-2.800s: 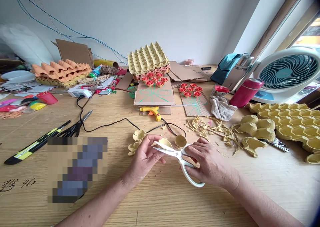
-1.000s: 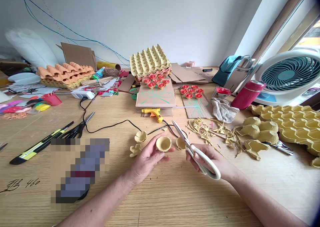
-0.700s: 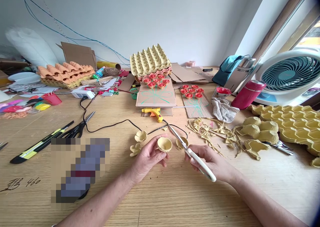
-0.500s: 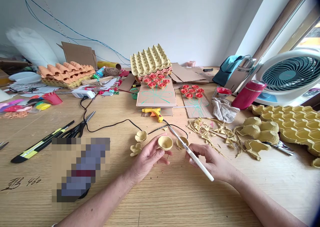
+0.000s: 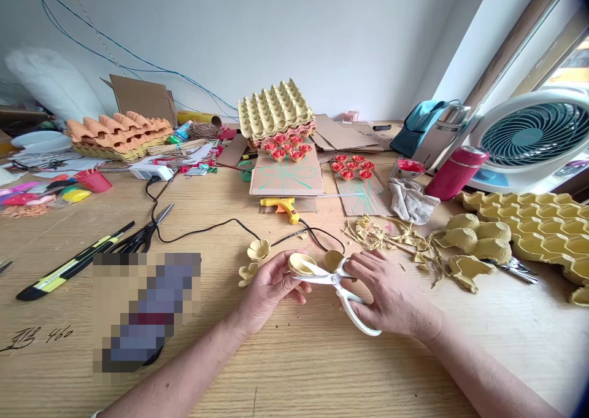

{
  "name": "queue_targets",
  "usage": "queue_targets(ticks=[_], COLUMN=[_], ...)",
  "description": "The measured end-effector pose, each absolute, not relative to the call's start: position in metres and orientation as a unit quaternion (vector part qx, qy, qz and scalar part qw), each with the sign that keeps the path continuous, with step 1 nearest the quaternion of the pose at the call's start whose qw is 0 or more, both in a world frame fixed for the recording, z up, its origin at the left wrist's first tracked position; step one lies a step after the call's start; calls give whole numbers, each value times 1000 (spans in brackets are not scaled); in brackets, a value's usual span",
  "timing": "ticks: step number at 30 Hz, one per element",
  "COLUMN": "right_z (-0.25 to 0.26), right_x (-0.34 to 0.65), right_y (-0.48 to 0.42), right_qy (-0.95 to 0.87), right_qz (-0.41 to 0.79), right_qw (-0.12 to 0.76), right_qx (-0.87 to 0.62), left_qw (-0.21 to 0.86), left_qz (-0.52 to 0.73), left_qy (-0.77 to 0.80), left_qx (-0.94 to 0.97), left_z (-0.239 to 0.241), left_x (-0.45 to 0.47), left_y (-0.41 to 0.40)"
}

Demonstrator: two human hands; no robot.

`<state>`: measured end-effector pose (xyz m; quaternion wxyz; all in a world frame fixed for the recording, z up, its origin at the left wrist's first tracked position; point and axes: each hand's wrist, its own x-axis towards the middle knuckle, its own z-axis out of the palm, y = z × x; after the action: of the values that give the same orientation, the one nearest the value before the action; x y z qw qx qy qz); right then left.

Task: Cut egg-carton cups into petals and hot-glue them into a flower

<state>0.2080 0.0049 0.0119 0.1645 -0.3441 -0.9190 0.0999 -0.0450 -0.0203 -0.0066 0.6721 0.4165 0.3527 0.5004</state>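
Note:
My left hand [image 5: 267, 290] pinches a small yellow egg-carton cup [image 5: 300, 263] just above the wooden table [image 5: 294, 369]. White-handled scissors [image 5: 341, 290] are gripped in my right hand [image 5: 385, 295], with the blades pointing left against the cup's lower edge. A second cut cup [image 5: 333, 259] lies just behind the scissors. Two yellow petal-shaped cut pieces [image 5: 256, 250] lie to the left of my left hand.
Yellow carton scraps [image 5: 391, 237] and torn carton pieces [image 5: 473, 240] lie to the right, beside a yellow egg tray [image 5: 543, 224]. A glue gun [image 5: 281, 205] with its black cord, black scissors [image 5: 138, 237], cardboard sheets with red paper flowers [image 5: 285, 151], a fan [image 5: 529, 135] and a red bottle [image 5: 453, 172] lie further back.
The scissors swung from pointing up and away, clear of the cup, to lying level with their blades at the cup. My left hand tilted the cup's opening away from me.

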Motion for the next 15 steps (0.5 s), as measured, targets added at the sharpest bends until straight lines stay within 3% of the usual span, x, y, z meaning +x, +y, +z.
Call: queue_targets(ticks=[15], right_z=[14], right_x=[205], right_y=[2], right_qy=[-927], right_qz=[49], right_qw=[163], right_qx=[-334], left_qw=[684], left_qz=[479], left_qy=[354], left_qx=[422], left_z=[-9], left_x=[-43], left_y=[-21])
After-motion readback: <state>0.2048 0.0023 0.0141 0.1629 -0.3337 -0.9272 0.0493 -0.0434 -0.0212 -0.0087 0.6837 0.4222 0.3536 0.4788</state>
